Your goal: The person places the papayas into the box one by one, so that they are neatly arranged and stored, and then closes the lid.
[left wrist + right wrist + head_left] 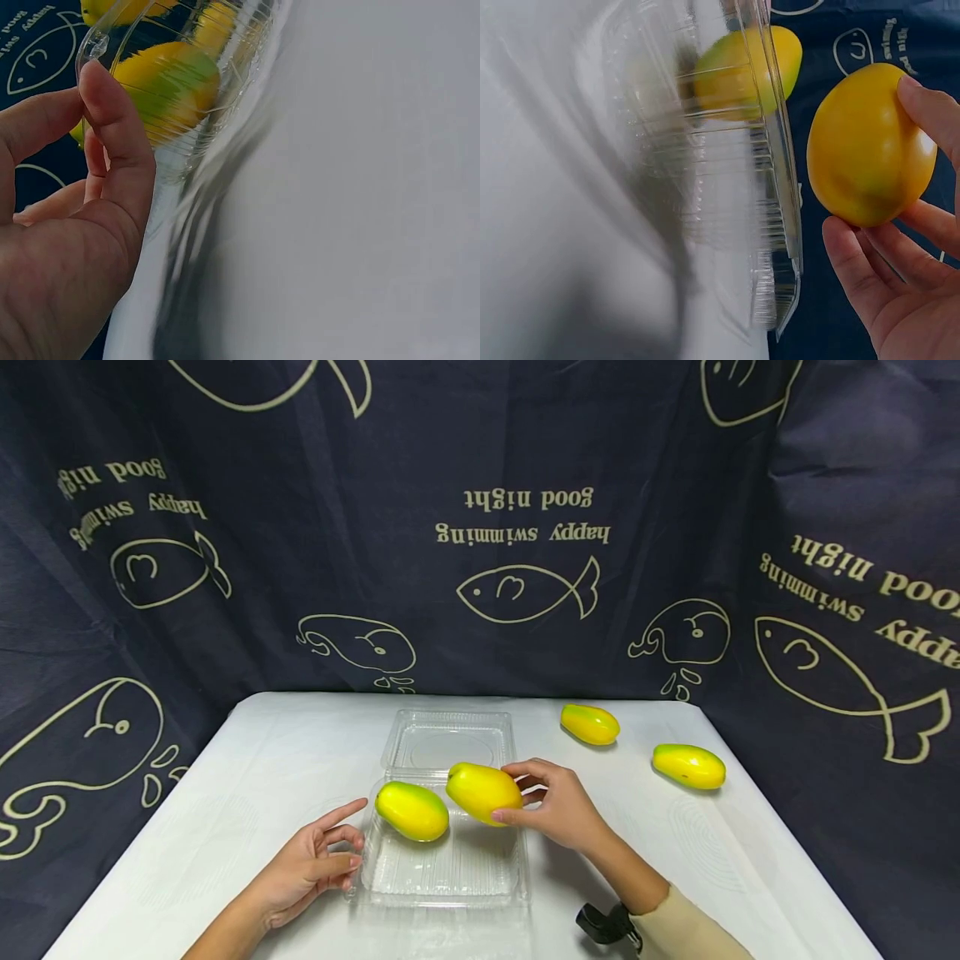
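A clear plastic clamshell container (442, 885) lies with its lid (450, 722) folded back. My left hand (307, 868) is at its left side, and the thumb and a finger pinch the rim in the left wrist view. One yellow-green papaya (412, 812) sits in the left of the base. Beside it, my right hand (555, 802) holds a second papaya (483, 793) over the base, thumb on one side and fingers on the other. In the right wrist view, this held papaya (870, 146) appears higher than the container's rim.
Two more papayas lie on the white table (622, 827): one papaya (590, 724) near the back edge, another papaya (688, 766) by the right edge. A black object (603, 924) is at the right sleeve. Dark fish-print cloth (525, 652) hangs behind the table.
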Action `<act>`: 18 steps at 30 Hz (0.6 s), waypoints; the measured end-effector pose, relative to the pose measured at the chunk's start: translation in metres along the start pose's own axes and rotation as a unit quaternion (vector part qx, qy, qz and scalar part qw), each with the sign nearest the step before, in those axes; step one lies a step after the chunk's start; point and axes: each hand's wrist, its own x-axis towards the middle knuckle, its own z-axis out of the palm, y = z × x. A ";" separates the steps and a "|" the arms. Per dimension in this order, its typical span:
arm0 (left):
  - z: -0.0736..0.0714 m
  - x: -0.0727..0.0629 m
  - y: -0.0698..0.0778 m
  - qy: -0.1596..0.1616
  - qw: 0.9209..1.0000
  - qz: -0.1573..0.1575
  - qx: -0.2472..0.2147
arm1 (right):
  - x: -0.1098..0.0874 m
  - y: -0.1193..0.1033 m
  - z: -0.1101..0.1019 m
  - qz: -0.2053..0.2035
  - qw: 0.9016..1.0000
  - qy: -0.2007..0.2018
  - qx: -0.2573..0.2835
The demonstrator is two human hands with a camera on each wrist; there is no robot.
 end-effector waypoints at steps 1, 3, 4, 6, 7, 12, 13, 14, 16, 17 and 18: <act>0.000 0.000 0.000 0.001 1.000 0.000 0.001 | 0.000 0.000 0.000 0.000 1.000 0.000 0.001; 0.000 0.000 0.000 0.003 1.000 -0.001 0.003 | 0.001 0.000 0.001 0.001 1.000 -0.001 0.001; 0.000 0.000 0.000 0.004 1.000 -0.001 0.004 | 0.002 0.000 0.002 0.002 1.000 -0.001 0.002; 0.001 0.000 0.000 0.006 1.000 -0.001 0.005 | 0.003 0.000 0.003 0.002 1.000 -0.002 0.003; 0.001 0.000 0.000 0.006 1.000 0.000 0.005 | 0.003 -0.001 0.003 0.003 1.000 -0.003 0.003; 0.001 0.000 0.000 0.009 1.000 0.000 0.005 | 0.007 -0.001 0.007 0.005 1.000 -0.004 -0.006; 0.002 0.000 0.000 0.011 1.000 -0.001 0.005 | 0.008 -0.001 0.008 0.005 1.000 -0.003 -0.009; 0.002 0.000 0.000 0.012 1.000 -0.001 0.005 | 0.008 -0.001 0.008 0.005 1.000 -0.003 -0.010; 0.002 0.000 -0.001 0.012 1.000 -0.002 0.002 | 0.009 -0.002 0.010 0.003 1.000 -0.003 -0.012; 0.002 0.000 -0.001 0.012 1.000 -0.002 0.000 | 0.009 -0.002 0.010 0.002 1.000 -0.003 -0.011; 0.002 0.000 -0.001 0.012 1.000 -0.003 0.000 | 0.010 -0.002 0.011 -0.001 1.000 -0.004 -0.013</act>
